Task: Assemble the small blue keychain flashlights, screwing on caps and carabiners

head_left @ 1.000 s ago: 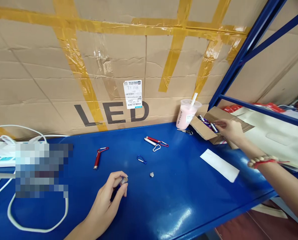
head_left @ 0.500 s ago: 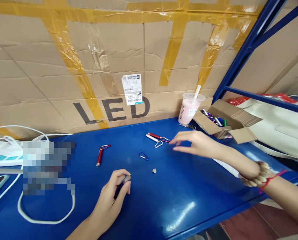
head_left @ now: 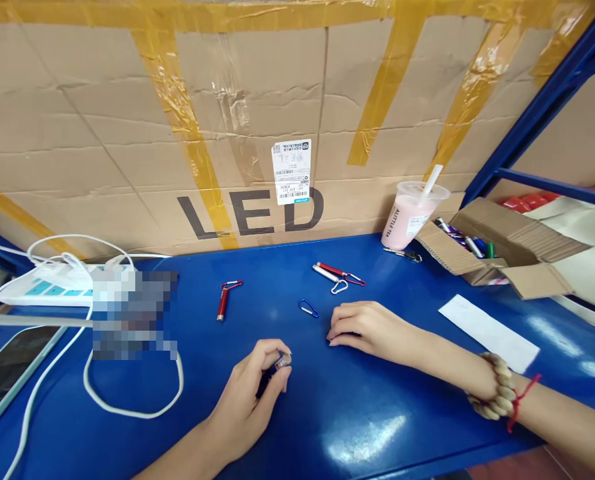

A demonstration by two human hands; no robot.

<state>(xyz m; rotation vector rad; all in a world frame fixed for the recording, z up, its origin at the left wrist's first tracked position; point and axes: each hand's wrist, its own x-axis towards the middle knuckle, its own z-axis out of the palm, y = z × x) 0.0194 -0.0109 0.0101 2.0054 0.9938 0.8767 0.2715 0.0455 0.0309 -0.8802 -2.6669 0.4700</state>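
My left hand point(head_left: 257, 393) is closed around a small silver cylinder point(head_left: 283, 361), its end showing between thumb and fingers; the rest is hidden in the palm. My right hand point(head_left: 364, 328) is lowered to the table with fingers curled and pressed together. Its fingertips cover the spot where a small silver piece lay, and I cannot see whether they grip it. Just beyond these fingertips lies a blue carabiner point(head_left: 308, 308). Farther back are a silver penlight point(head_left: 326, 272) and a red penlight point(head_left: 330, 269) with carabiners. Another red penlight point(head_left: 222, 304) is at the left.
A pink drink cup point(head_left: 411, 217) stands against the large cardboard box point(head_left: 247, 147), with keys point(head_left: 402, 254) before it. An open carton point(head_left: 502, 233) holds several penlights. White paper point(head_left: 490, 332) lies at right. A power strip point(head_left: 52, 287), white cables and a phone point(head_left: 14, 367) occupy the left.
My right hand has come down and nearer, from beside the penlights to the small silver piece, which is now hidden. My left hand still holds its cylinder. The view has shifted left.
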